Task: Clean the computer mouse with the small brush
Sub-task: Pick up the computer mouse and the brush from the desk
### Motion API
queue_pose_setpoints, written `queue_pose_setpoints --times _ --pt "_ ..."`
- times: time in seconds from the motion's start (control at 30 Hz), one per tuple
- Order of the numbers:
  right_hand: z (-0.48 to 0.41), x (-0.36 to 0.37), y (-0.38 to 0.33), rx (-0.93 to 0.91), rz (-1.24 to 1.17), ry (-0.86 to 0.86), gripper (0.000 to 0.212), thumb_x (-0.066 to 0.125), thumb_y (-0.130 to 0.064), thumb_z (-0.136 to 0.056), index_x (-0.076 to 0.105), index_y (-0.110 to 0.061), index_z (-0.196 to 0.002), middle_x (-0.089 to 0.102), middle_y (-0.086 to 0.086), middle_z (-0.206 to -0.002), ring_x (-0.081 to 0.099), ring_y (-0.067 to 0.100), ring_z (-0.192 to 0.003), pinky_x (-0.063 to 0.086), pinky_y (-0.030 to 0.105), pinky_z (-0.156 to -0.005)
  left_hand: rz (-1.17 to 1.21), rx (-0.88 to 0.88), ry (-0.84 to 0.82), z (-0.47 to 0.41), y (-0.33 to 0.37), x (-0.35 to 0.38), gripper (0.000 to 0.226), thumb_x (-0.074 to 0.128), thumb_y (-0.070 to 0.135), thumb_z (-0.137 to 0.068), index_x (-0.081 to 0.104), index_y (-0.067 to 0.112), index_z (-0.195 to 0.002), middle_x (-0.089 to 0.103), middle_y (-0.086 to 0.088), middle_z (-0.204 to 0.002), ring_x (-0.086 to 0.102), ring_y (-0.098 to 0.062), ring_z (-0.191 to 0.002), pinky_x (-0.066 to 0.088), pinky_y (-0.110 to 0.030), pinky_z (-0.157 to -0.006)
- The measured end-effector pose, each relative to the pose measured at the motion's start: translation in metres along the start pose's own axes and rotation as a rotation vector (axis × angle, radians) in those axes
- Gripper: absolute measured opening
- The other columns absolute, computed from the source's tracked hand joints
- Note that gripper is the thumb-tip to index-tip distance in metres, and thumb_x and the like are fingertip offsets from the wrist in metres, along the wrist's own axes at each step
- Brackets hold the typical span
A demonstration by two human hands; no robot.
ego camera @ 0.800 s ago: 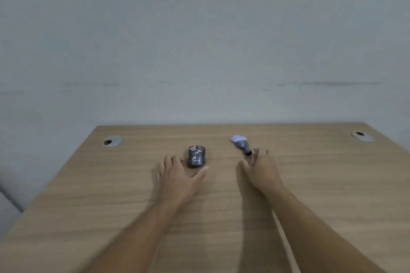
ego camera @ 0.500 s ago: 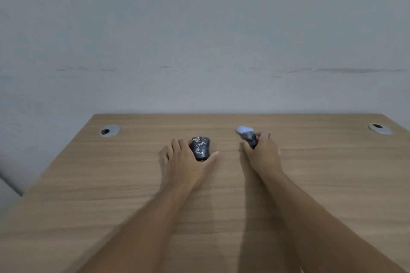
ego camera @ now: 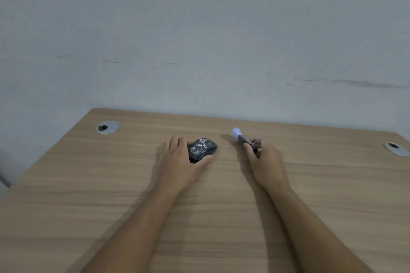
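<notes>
A black computer mouse (ego camera: 202,148) speckled with white dust lies on the wooden desk (ego camera: 88,184), turned diagonally. My left hand (ego camera: 177,162) grips it, fingers on its left side and thumb under its near right edge. My right hand (ego camera: 265,157) is shut on the dark handle of a small brush (ego camera: 240,136), whose pale rounded bristle head points up and left, just off the desk, to the right of the mouse.
Two round grey cable grommets sit in the desk, one at the back left (ego camera: 108,127) and one at the far right (ego camera: 396,148). A plain grey wall (ego camera: 199,40) rises right behind the desk's far edge.
My left hand has closed around the mouse and turned it diagonally. My right hand has taken the brush by its handle and raised it off the desk.
</notes>
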State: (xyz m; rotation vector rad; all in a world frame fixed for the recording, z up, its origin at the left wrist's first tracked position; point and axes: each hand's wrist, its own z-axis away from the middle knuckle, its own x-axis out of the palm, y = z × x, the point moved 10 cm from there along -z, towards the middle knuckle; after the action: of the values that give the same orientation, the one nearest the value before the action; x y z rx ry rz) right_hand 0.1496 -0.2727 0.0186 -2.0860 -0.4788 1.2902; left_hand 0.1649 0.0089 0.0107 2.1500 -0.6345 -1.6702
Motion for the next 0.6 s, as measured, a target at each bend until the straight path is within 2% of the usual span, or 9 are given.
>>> queue_pose_setpoints --times 0.17,0.23,0.3,0.33,0.37,0.47,0.53,0.6 --pt "-0.003 0.007 -0.012 -0.099 0.044 0.001 0.045 0.067 -0.035 -0.106 0.065 -0.015 -0.146 0.08 0.002 -0.113 0.071 0.026 -0.096 0.046 0.028 -0.081 0.073 -0.003 0.019 -0.003 -0.003 -0.002 0.065 0.072 0.076 -0.087 0.065 0.033 -0.136 0.059 0.009 -0.133 0.051 -0.019 -0.134 0.041 -0.035 -0.109" --pt "-0.005 0.009 -0.016 -0.127 0.067 0.008 0.05 0.068 -0.034 -0.106 0.062 -0.016 -0.151 0.08 0.006 -0.111 0.072 0.028 -0.098 0.044 0.026 -0.081 0.104 0.002 0.024 -0.006 -0.003 -0.003 0.062 0.076 0.073 -0.086 0.068 0.037 -0.135 0.062 0.01 -0.13 0.053 -0.018 -0.132 0.041 -0.033 -0.104" --pt "-0.005 0.007 -0.022 -0.147 0.038 0.012 0.044 0.071 -0.033 -0.104 0.067 -0.017 -0.144 0.079 0.002 -0.099 0.071 0.017 -0.085 0.042 0.02 -0.075 0.165 -0.001 0.028 -0.008 -0.003 -0.006 0.06 0.082 0.068 -0.084 0.071 0.038 -0.135 0.066 0.01 -0.129 0.055 -0.018 -0.129 0.041 -0.032 -0.1" --pt "-0.003 0.006 -0.023 -0.146 -0.001 0.012 0.037 0.073 -0.033 -0.103 0.07 -0.018 -0.136 0.077 -0.004 -0.091 0.067 0.004 -0.075 0.041 0.015 -0.068 0.195 -0.002 0.036 -0.009 -0.004 -0.007 0.059 0.084 0.065 -0.083 0.072 0.038 -0.134 0.067 0.012 -0.127 0.056 -0.018 -0.127 0.042 -0.032 -0.099" --pt "-0.002 0.005 -0.022 -0.136 -0.045 0.012 0.029 0.074 -0.033 -0.102 0.071 -0.019 -0.128 0.073 -0.012 -0.086 0.064 0.0 -0.07 0.041 0.011 -0.064 0.22 -0.001 0.043 -0.01 -0.004 -0.008 0.057 0.086 0.062 -0.083 0.073 0.039 -0.133 0.067 0.015 -0.123 0.056 -0.016 -0.124 0.041 -0.031 -0.096" --pt "-0.001 -0.001 -0.017 -0.102 -0.143 0.042 0.016 0.076 -0.032 -0.1 0.074 -0.021 -0.112 0.067 -0.015 -0.074 0.061 -0.005 -0.064 0.043 0.009 -0.061 0.3 -0.019 0.026 -0.012 -0.008 -0.005 0.052 0.09 0.056 -0.083 0.075 0.041 -0.131 0.066 0.026 -0.104 0.057 -0.013 -0.118 0.04 -0.03 -0.089" --pt "0.0 -0.006 -0.014 -0.078 -0.196 0.063 0.013 0.076 -0.031 -0.099 0.075 -0.021 -0.108 0.064 -0.013 -0.069 0.059 -0.004 -0.061 0.043 0.01 -0.06 0.367 -0.01 -0.008 -0.014 -0.008 0.0 0.054 0.092 0.058 -0.078 0.077 0.044 -0.129 0.073 0.027 -0.1 0.064 -0.014 -0.118 0.051 -0.034 -0.095" --pt "0.001 -0.011 -0.014 -0.068 -0.246 0.081 0.01 0.076 -0.029 -0.099 0.075 -0.022 -0.106 0.062 -0.014 -0.068 0.058 -0.005 -0.06 0.043 0.009 -0.06 0.414 0.013 -0.037 -0.015 -0.009 0.004 0.06 0.09 0.065 -0.071 0.078 0.047 -0.127 0.082 0.023 -0.107 0.072 -0.015 -0.117 0.058 -0.042 -0.105"
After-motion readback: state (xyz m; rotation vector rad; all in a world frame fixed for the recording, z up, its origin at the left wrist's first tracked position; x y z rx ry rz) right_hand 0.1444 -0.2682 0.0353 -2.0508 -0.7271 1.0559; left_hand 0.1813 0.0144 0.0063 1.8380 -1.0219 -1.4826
